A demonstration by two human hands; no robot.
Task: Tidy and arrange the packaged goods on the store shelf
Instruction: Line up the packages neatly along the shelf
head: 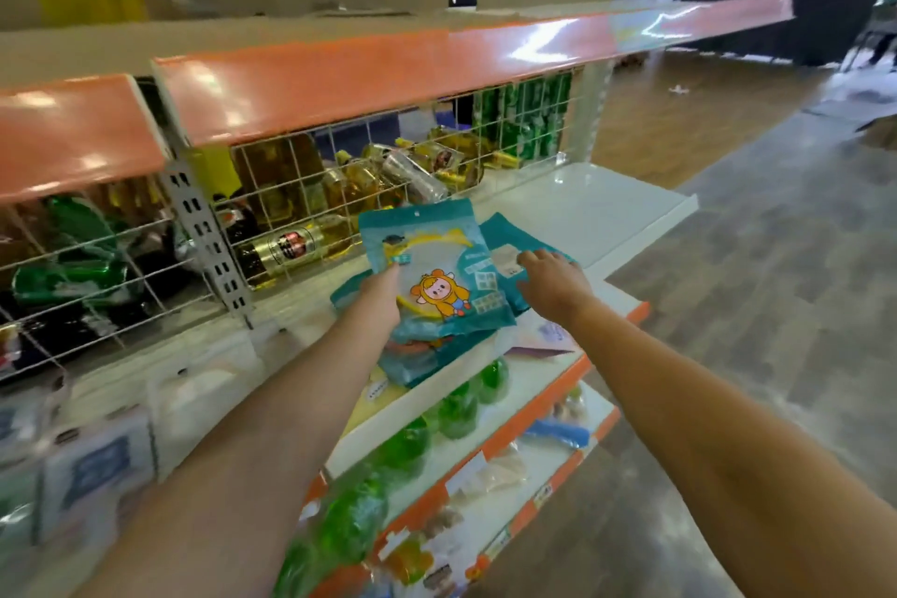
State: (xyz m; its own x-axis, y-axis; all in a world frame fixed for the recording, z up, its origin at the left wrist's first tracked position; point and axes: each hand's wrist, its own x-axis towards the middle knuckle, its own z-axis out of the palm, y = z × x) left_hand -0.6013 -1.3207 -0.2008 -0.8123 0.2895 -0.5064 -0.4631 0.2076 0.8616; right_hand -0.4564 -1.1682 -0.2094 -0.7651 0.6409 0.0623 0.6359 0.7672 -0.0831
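Note:
My left hand (381, 301) grips a teal snack pouch (437, 267) with an orange cartoon figure, holding it tilted up above the white shelf (582, 214). Under it lie more teal pouches (422, 357) in a loose pile at the shelf's front. My right hand (551, 279) reaches over another teal pouch (505, 240) lying flat to the right, fingers resting on it; whether they curl round it is unclear.
A wire grid (301, 189) backs the shelf, with bottles and green cans behind it. An orange-edged shelf (388, 73) hangs overhead. White boxes (97, 452) stand at left. Green bottles (403, 447) and packets fill lower shelves. Wooden floor lies to the right.

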